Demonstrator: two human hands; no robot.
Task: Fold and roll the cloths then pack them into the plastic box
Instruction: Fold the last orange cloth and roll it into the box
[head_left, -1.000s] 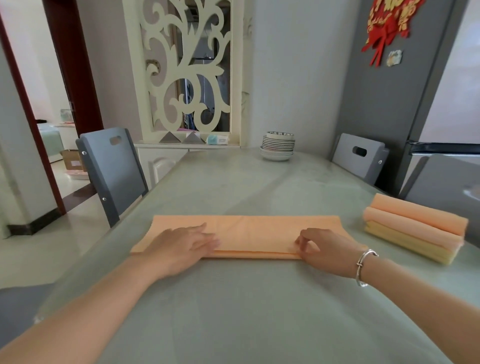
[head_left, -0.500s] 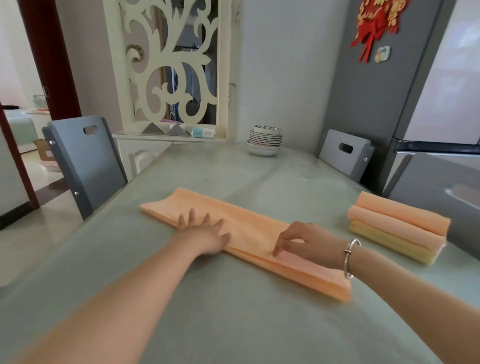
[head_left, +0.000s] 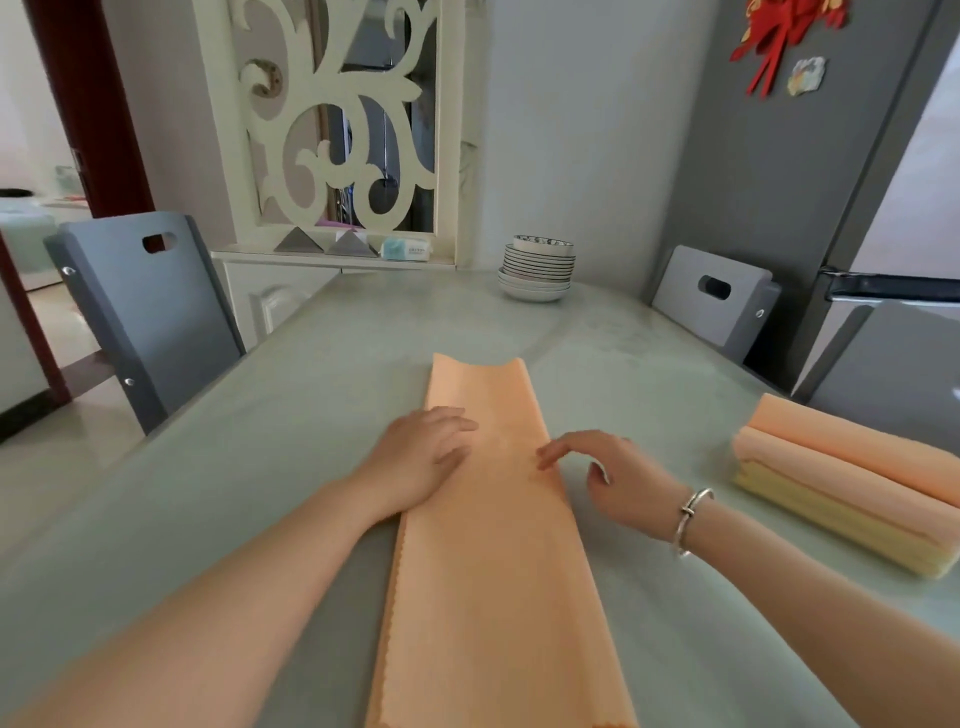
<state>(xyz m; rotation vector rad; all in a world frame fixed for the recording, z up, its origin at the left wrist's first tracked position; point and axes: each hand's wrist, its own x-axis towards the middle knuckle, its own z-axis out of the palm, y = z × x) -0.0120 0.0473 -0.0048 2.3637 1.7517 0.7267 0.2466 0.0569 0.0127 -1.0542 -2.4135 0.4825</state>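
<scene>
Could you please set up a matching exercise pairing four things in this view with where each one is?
Things:
1. long orange cloth
2. stack of folded cloths
3. stack of dishes
4. left hand

Places:
A. far end of the table
B. table's right side
C. resting on the long cloth's left edge
D. lying lengthwise between both arms

Pairs: 1-D, 2-B, 3-A, 4-C

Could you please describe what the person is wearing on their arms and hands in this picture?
Both forearms are bare, with no sleeves in view. The right hand has a thin silver metal bangle around its wrist, with a small clasp or knot on it. The left hand wears no bracelet, and no rings or gloves show.
</scene>
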